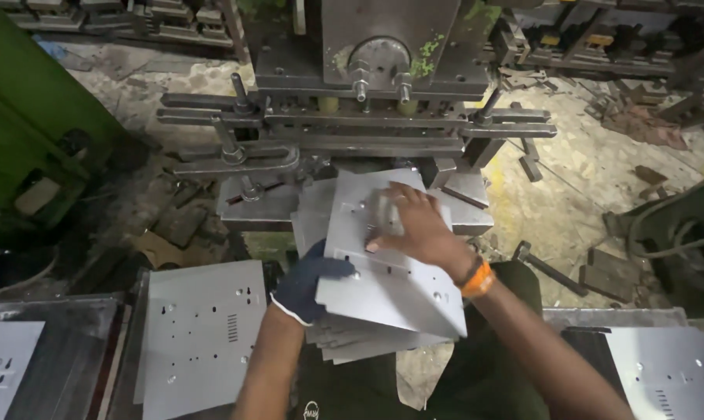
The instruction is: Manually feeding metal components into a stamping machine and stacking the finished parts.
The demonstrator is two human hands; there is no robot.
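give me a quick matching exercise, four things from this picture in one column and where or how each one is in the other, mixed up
Things:
1. left hand
2. right hand
3. top metal sheet
4. punched sheet stack

Places or states:
A. lying flat at lower left, untouched
B. bare, with an orange wristband, pressing flat on the top sheet
C. in a dark blue glove, gripping the sheet's left edge
D. tilted, held in front of the press

Pairs: 1-C, 2-B, 3-D, 4-A

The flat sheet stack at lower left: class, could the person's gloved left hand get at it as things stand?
Probably yes. The left hand grips the held sheet right beside that flat sheet stack, nothing lies between them, but it must let go first.
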